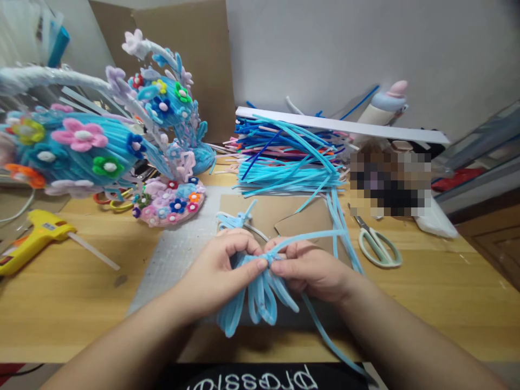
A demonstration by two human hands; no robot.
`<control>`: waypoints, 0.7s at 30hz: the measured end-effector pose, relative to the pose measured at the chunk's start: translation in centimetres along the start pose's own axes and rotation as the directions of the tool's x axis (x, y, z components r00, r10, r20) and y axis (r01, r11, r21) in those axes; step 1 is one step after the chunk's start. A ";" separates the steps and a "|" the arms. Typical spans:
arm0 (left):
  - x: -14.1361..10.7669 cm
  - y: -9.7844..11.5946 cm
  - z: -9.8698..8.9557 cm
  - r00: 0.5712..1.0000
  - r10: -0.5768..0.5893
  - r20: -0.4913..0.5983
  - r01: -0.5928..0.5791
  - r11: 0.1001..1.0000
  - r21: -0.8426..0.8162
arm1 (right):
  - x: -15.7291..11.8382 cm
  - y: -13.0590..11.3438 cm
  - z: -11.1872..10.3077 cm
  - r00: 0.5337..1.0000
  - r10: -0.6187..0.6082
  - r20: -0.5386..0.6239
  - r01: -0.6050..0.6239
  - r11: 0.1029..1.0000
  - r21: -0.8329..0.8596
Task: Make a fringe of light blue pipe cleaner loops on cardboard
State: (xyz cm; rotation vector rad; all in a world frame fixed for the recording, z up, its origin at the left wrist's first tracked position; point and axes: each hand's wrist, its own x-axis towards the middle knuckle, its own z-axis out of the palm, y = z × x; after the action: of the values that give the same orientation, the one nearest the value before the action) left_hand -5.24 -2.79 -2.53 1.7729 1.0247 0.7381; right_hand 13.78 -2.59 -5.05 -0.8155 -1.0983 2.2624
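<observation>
A bunch of looped light blue pipe cleaners (264, 303) hangs between my two hands above the cutting mat. My left hand (233, 260) is closed, with thumb and fingers pinching the top of the loops. Close against it, my right hand (311, 266) pinches the same gathered spot, where a long light blue stem (309, 236) runs out to the right. Another light blue stem (325, 333) trails below my right hand toward the table's front edge. Just behind my left hand lies a small light blue and white twisted piece (238, 219).
Cardboard (300, 214) lies on the grey mat (162, 265). A pile of pipe cleaners (288, 157) stands behind. Scissors (379, 246) rest at the right. At the left are a yellow glue gun (36, 238) and flower-covered decorations (81, 143) on a pink flowered base (170, 203).
</observation>
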 end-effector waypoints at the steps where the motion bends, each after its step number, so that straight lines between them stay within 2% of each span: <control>1: 0.0 0.0 0.1 1.000 0.013 -0.015 -0.013 1.000 0.025 | 0.0 0.1 0.1 0.999 -0.037 -0.020 0.037 0.999 -0.024; 5: -0.1 0.0 0.1 0.994 0.101 -0.042 -0.093 0.982 0.164 | 0.1 -0.1 0.3 0.976 -0.204 -0.074 0.186 0.962 -0.198; 10: 0.0 -0.2 0.1 0.984 0.179 -0.019 -0.166 0.940 0.299 | 0.2 -0.6 0.3 0.943 -0.319 -0.097 0.276 0.909 -0.313; 15: 0.0 -0.4 0.3 0.978 0.205 -0.032 -0.183 0.924 0.335 | 0.0 -0.7 0.2 0.970 -0.184 -0.161 0.133 0.950 -0.283; 21: 0.1 -0.7 0.4 0.977 0.210 -0.034 -0.186 0.920 0.346 | 0.1 -0.3 -0.1 0.985 -0.091 -0.145 0.065 0.982 -0.179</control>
State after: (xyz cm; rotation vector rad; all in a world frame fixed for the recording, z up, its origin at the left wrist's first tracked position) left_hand -5.14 -2.73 -3.32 2.1893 1.0794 0.7870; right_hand 13.83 -2.28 -4.88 -0.9801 -1.2448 2.0235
